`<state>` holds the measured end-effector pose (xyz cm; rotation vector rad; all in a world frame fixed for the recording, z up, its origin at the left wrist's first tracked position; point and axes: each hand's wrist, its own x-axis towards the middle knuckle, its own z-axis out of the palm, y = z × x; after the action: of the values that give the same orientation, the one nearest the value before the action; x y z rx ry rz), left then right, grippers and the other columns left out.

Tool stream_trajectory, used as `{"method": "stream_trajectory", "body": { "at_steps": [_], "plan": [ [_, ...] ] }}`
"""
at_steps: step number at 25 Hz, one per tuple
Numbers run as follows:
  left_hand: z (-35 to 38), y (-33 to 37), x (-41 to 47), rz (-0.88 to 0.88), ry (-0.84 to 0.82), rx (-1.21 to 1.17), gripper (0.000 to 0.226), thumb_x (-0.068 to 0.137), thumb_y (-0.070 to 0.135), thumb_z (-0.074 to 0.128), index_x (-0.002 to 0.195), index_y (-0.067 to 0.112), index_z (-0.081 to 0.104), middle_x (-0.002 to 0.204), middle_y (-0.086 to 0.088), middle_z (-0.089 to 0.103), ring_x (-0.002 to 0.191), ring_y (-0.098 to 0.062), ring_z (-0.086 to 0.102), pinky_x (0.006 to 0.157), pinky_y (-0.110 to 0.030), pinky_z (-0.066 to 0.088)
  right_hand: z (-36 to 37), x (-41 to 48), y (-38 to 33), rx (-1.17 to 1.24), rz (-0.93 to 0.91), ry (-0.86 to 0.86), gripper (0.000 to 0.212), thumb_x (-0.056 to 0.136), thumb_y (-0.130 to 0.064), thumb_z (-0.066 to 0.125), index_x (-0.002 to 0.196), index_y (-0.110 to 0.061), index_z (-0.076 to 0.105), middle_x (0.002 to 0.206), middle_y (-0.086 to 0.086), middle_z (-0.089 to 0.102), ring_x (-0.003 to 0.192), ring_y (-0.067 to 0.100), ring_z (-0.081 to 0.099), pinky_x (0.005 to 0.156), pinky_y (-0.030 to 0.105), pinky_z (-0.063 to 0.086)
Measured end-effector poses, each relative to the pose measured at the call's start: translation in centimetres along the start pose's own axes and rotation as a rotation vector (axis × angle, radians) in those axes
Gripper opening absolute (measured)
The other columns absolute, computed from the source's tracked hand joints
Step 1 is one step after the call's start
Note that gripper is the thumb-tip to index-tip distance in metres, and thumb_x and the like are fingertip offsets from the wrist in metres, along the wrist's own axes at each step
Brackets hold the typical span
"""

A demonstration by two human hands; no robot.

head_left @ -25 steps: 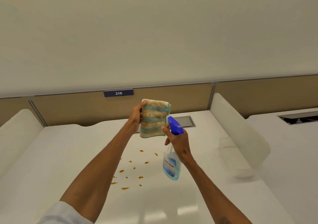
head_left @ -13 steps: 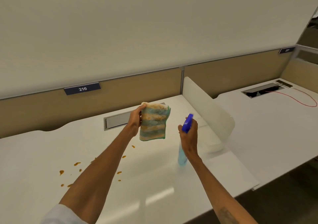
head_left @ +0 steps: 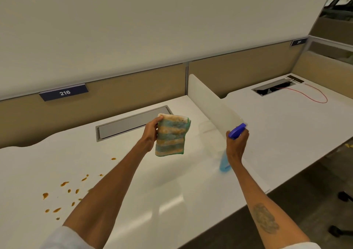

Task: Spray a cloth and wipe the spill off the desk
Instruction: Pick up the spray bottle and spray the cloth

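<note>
White laminate fills the view: a glossy tabletop running up to a tan partition wall, with a pale wall above it. One blue nameplate reads 216, and a second plate off to the right is too blurred to read. A grey cable hatch is set flush in the tabletop, closed. One frosted white divider stands between this desk and the neighbouring desk, where a second hatch sits open with one red cable looping out of it.

Now the hands. Left hand is up above the tabletop, its fingers pinching the upper left edge of the one cloth, a folded striped rag, blue and cream with orange-brown staining and a green hem, hanging clear of the surface. Right hand is curled around the neck of the single spray bottle, fingers wrapped tight under its blue trigger head. The bottle's pale blue body hangs below the hand, close beside the divider; whether its base touches the tabletop I cannot tell.

And the spill: roughly a dozen small orange-brown drops scattered on the tabletop at lower left, beside the left forearm, well apart from both cloth and bottle.
</note>
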<state>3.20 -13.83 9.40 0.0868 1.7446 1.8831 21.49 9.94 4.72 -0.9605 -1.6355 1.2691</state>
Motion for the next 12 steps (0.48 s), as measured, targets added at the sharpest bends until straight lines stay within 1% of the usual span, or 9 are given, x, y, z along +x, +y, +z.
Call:
{"method": "stream_trajectory", "body": {
  "at_steps": [3,7,10,12],
  "plan": [
    [0.1,-0.3,0.6,-0.003,0.005,-0.01,0.027,0.094,0.043,0.058,0.103,0.02,0.068,0.107,-0.004,0.069,0.098,-0.025,0.067,0.081,-0.039,0.057,-0.3,1.3,0.4,0.012,0.013,0.017,0.062,0.088,-0.013,0.072,0.139,-0.007,0.039,0.13,0.016,0.05,0.119,0.03,0.053,0.088,0.033,0.053],
    [0.0,-0.6,1.3,-0.006,0.002,-0.012,0.027,0.095,0.043,0.058,0.104,0.02,0.068,0.106,-0.004,0.069,0.099,-0.025,0.067,0.083,-0.04,0.057,-0.3,1.7,0.7,0.025,0.0,0.018,0.067,0.087,-0.016,0.074,0.142,-0.008,0.037,0.135,0.015,0.049,0.122,0.026,0.052,0.093,0.036,0.053],
    [-0.1,-0.7,1.5,-0.01,-0.006,-0.01,0.027,0.096,0.043,0.057,0.103,0.02,0.067,0.107,-0.004,0.069,0.099,-0.025,0.067,0.085,-0.041,0.056,-0.4,1.8,0.9,0.028,0.014,0.013,0.071,0.087,-0.016,0.074,0.145,-0.008,0.034,0.138,0.014,0.048,0.125,0.026,0.051,0.094,0.032,0.051],
    [-0.3,-0.6,1.5,-0.011,-0.014,-0.01,0.027,0.096,0.043,0.057,0.103,0.02,0.067,0.106,-0.004,0.069,0.098,-0.024,0.067,0.082,-0.039,0.057,-0.7,1.8,1.0,0.032,0.041,-0.001,0.075,0.088,-0.017,0.073,0.149,-0.01,0.03,0.143,0.013,0.045,0.129,0.027,0.049,0.096,0.032,0.051]
  ]
}}
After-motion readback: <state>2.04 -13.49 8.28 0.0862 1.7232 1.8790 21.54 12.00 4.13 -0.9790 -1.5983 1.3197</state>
